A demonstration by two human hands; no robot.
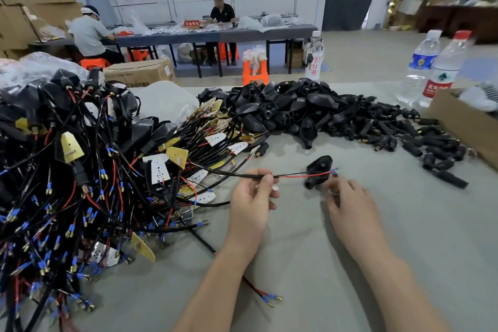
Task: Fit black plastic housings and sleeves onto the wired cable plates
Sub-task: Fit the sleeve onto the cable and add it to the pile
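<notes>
Grey workbench cloth [350,264] is seen in the head view, with two people seated at a far table in the background. One black housing [319,168] is found mid-frame, just off the cloth, and thin red and black wires are run into it; blue-tipped wire ends show at its right edge. Left of the housing, the black cable [242,174] is pinched between thumb and forefinger of the left hand [252,202]. Just below the housing, the right hand [347,202] is held with its fingers curled at the near edge. That spot is blurred, so a grip cannot be told. Hands are kept apart. Behind the housing, loose housings [283,108] are heaped, with small sleeves [404,129] spread further right. Far left of the housing, wired plates [80,170] are piled in a tangle. Water bottles [423,62] and a cardboard box [463,127] are set well to its upper right.
</notes>
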